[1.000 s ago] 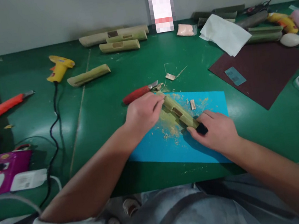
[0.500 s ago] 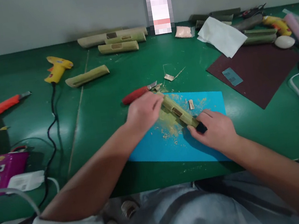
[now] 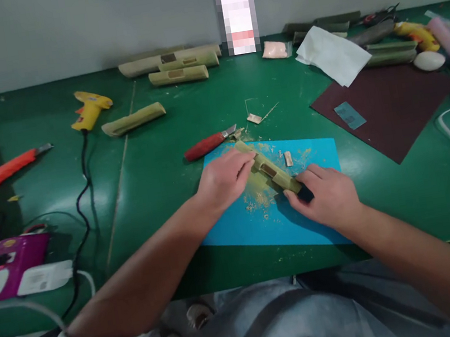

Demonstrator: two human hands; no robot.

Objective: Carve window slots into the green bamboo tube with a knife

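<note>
A pale green bamboo tube (image 3: 279, 176) with a rectangular opening lies slantwise over the blue sheet (image 3: 234, 229). My left hand (image 3: 226, 175) is closed at the tube's upper part, thumb and fingers pinched against its side; whether anything thin sits between them is hidden. At the lower end, my right hand (image 3: 330, 193) grips the tube beside a black piece or dark end (image 3: 305, 193) that I cannot make out. Bamboo dust (image 3: 261, 197) and a small bamboo chip (image 3: 288, 158) lie on the sheet. Beyond my left hand rests a red-handled knife (image 3: 208, 145).
Cut bamboo tubes (image 3: 178, 76) lie along the back, with one bamboo piece (image 3: 134, 120) nearer. At left are a yellow glue gun (image 3: 92, 110), an orange cutter (image 3: 11, 170) and a purple box (image 3: 15, 264) with cables. A brown sheet (image 3: 391, 121) and white paper (image 3: 334, 55) lie right.
My left hand has slid down along the bamboo tube towards me, baring the tube's upper end. My right hand keeps its grip. The camera view has shifted slightly.
</note>
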